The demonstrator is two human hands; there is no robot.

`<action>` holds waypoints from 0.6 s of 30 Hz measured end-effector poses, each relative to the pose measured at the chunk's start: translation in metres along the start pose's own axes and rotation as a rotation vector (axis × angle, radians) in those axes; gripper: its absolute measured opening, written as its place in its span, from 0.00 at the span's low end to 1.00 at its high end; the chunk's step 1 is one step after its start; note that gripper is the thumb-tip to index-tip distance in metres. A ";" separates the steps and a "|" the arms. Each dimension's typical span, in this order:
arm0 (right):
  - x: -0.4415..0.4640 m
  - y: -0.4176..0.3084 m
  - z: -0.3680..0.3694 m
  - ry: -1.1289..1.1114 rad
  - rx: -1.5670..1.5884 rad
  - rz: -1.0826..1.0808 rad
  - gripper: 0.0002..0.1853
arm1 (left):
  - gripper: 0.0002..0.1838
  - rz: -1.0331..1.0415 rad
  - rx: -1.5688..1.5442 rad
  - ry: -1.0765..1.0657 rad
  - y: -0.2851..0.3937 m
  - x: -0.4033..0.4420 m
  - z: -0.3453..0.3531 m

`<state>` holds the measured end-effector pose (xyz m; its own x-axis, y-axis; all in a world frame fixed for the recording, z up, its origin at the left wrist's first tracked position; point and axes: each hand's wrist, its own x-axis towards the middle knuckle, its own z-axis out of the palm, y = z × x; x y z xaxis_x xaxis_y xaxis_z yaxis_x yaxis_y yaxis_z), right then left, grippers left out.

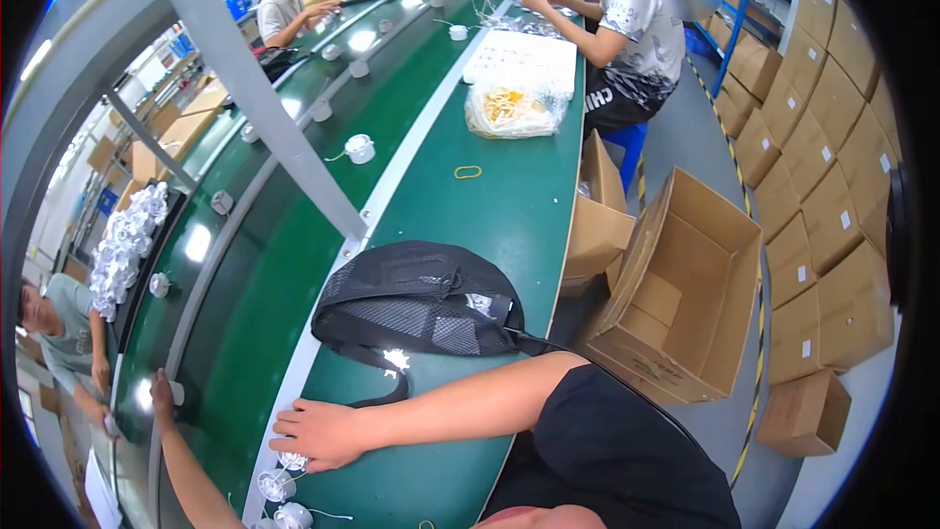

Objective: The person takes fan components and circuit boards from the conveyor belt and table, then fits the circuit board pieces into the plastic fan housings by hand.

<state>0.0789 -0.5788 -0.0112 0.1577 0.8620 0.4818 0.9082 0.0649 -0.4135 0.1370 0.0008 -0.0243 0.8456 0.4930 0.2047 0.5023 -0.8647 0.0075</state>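
My left hand (164, 398) reaches over the conveyor from the bottom left, its fingers closed on a white round plastic part (177, 393). My right hand (323, 434) comes across from the right, above the bench's near left edge. Its fingers curl down over another white round part (292, 460), which they partly hide. Just below it are more white round parts (276, 484), some with thin white wires. Beyond my right forearm a black mesh backpack (421, 299) lies on the green bench (490, 206), one strap trailing near my wrist.
Along the green conveyor (284, 264) sit several white parts (359, 148). A grey metal post (259, 88) rises beside it. On the bench lies a plastic bag of yellowish bands (514, 110). An open carton (676, 294) stands at right. Co-workers sit along the line, one (69, 333) at far left.
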 end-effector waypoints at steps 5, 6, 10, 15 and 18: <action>0.002 -0.001 0.001 -0.012 0.054 0.018 0.37 | 0.17 0.196 0.464 -0.015 -0.018 0.000 -0.009; 0.002 -0.001 0.001 0.005 0.043 0.013 0.37 | 0.13 0.204 0.491 0.056 -0.015 -0.008 -0.011; 0.001 0.001 0.002 0.127 -0.018 -0.033 0.37 | 0.12 0.108 0.383 0.186 0.063 -0.062 -0.034; 0.002 -0.009 -0.001 0.063 -0.025 0.054 0.37 | 0.19 0.024 0.203 0.028 0.118 -0.086 -0.062; -0.001 -0.016 -0.007 0.010 -0.016 0.011 0.37 | 0.19 0.131 -0.251 -0.126 0.141 -0.091 -0.068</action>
<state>0.0668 -0.5844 -0.0003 0.1719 0.8575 0.4848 0.9124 0.0470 -0.4066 0.1181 -0.1725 0.0251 0.9238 0.3703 0.0975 0.3403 -0.9107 0.2341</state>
